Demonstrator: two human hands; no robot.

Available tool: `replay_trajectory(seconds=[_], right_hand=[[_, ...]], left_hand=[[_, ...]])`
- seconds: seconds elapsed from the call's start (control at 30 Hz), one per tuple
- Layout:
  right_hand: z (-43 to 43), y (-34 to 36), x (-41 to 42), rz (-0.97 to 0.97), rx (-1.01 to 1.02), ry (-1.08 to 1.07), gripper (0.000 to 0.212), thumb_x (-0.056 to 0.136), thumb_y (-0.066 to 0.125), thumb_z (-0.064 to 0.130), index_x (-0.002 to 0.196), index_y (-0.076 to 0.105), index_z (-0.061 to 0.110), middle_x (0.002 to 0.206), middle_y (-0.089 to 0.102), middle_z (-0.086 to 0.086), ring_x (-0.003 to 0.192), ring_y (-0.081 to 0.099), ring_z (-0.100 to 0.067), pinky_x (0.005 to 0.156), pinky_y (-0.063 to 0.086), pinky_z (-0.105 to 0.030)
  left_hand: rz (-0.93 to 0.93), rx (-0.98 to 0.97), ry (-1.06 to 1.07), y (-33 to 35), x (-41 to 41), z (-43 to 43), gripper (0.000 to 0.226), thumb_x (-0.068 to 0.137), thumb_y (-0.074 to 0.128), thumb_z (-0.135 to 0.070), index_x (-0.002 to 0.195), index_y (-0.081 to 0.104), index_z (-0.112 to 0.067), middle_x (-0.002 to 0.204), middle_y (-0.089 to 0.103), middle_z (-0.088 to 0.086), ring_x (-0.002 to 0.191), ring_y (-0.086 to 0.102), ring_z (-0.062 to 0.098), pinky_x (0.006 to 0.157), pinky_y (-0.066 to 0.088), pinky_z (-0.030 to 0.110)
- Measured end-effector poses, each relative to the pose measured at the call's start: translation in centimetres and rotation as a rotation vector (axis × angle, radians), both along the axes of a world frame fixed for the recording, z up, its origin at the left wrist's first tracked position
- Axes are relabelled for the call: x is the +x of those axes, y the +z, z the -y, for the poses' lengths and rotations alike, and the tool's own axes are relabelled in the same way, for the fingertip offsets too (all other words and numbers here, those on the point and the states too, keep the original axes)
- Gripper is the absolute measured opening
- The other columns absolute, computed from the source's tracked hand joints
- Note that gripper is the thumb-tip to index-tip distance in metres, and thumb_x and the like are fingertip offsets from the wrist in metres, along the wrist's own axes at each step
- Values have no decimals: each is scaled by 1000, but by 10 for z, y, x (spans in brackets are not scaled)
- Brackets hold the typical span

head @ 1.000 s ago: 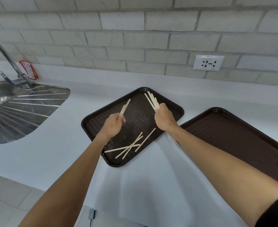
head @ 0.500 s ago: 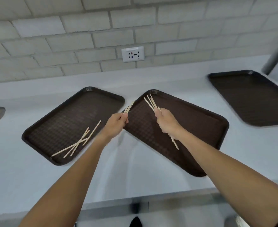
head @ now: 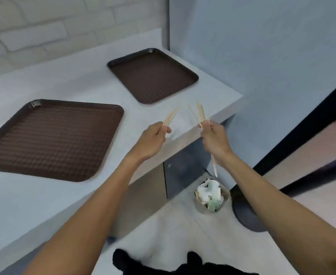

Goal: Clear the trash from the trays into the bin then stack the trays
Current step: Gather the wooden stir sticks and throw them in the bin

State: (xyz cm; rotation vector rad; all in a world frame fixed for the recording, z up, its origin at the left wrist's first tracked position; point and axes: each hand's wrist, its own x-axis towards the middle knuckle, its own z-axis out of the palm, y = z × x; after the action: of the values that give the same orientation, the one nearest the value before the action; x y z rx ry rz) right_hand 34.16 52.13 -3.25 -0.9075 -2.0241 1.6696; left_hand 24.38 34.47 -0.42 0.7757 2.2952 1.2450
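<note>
My left hand (head: 153, 137) grips a small bunch of wooden sticks (head: 170, 117) over the counter's right end. A second bunch of wooden sticks (head: 200, 114) is held in my right hand (head: 214, 139), past the counter's edge, with one stick poking down below the wrist. Two brown trays lie on the white counter with nothing on them: a near tray (head: 50, 139) at left and a far tray (head: 153, 76) by the wall. On the floor below my right hand stands a small bin (head: 211, 195) holding white paper and other scraps.
The white counter (head: 24, 205) ends at right beside a pale wall panel (head: 262, 56). A dark round base (head: 246, 217) sits on the floor right of the bin. A dark door frame (head: 302, 126) slants at far right. Brick wall runs behind the counter.
The view has swung right: the tray with loose sticks and the sink have left the frame, the bin has come into view. Both hands, still holding sticks, moved right toward the counter's end.
</note>
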Motion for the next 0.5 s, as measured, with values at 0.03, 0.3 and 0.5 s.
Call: replay_trajectory(seconds=[0.03,0.3,0.5], right_hand=[[-18,-11,21,29,0,-29,29,102,38,27,90,56,9,61,40,5,49,34,-9,44,26,-25],[-98,-150,127,467,-263,-69,25,98,39,11,77,53,13,67,40,-6,50,31,-12,43,22,-20],[-131,-307,141,703,-538,-166,23,99,39,3,80,48,12,64,39,-6,49,29,-13,37,23,-17]], left_hand=[[12,-16,-42,-8,16,-22,34,107,31,-30,109,61,-14,75,49,-7,66,46,7,62,36,26],[158,-365,-277,-147,85,-128,30,101,40,-21,96,62,-2,83,63,5,79,58,21,68,42,33],[252,-680,-375,-324,82,-173,26,99,40,-14,91,61,-1,88,58,18,85,56,33,69,41,34]])
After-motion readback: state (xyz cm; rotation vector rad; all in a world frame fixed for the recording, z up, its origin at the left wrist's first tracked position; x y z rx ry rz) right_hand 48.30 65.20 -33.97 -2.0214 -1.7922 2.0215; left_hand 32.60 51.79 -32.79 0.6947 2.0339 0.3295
